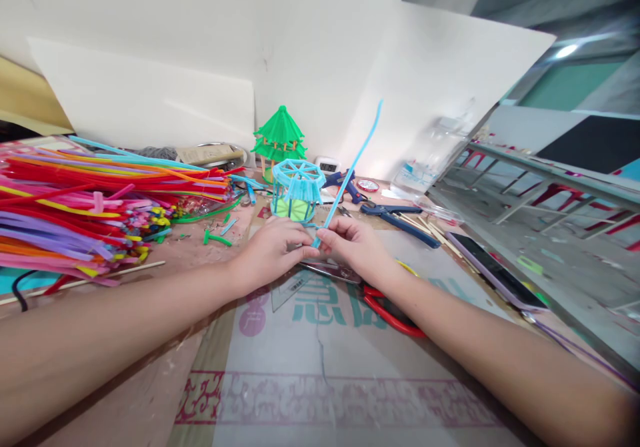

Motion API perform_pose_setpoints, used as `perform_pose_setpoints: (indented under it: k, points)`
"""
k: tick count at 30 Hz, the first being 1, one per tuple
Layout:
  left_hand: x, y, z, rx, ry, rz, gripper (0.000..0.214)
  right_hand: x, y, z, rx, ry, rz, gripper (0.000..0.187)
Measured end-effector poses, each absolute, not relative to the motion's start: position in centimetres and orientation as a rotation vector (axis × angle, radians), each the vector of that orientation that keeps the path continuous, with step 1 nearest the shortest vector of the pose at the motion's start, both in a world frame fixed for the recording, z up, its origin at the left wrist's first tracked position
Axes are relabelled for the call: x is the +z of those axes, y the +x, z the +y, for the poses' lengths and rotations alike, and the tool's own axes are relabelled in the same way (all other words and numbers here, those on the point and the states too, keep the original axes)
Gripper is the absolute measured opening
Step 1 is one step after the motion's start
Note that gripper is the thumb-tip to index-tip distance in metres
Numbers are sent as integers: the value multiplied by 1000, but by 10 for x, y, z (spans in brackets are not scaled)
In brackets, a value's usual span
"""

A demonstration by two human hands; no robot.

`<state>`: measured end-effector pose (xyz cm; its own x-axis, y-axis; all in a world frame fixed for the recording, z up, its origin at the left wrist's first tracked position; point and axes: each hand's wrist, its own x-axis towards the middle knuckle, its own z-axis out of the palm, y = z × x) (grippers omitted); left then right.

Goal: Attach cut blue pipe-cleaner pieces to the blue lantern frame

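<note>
A light blue pipe cleaner [353,163] rises at a slant from between my two hands, its lower end pinched low over the table. My left hand [277,250] closes its thumb and fingers on that lower end. Beside it, my right hand [353,243] grips the same pipe cleaner a little higher up. Just behind my hands stands a small round frame [299,187] of light blue pipe cleaners with a yellow-green base. Scissors with red handles [393,313] lie under my right forearm, their blades partly hidden by my hands.
Bundles of coloured pipe cleaners [75,207] cover the left side. A green tiered pagoda model [281,133] stands at the back. To the right are a glue gun [347,183], pliers [400,217], thin wooden sticks [435,230], a phone [495,270] and a plastic bottle [425,160].
</note>
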<state>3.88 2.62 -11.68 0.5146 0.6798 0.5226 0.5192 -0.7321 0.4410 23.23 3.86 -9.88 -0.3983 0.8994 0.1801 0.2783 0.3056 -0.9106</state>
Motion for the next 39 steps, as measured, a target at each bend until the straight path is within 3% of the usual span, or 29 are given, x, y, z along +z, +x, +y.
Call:
perform_pose_setpoints:
  k: [15,24,31,34,39]
  points:
    - [-111,42,24,1019,2403,1032,22,-99,229,36,859,-1090,-1981,26]
    - [-115,43,24,1026,2430,1082,26,-97,229,35,882,-1096,-1960,26]
    - [-74,25,32,1421,2824,1381,30,-93,232,38,974,-1083,-1793,27]
    - [-64,21,40,1274,3068,1629,42,-93,231,37,969,-1093,-1804,27]
    - [-66,16,46,1062,3300,1641,21,-98,231,40,978,-1070,-1823,26]
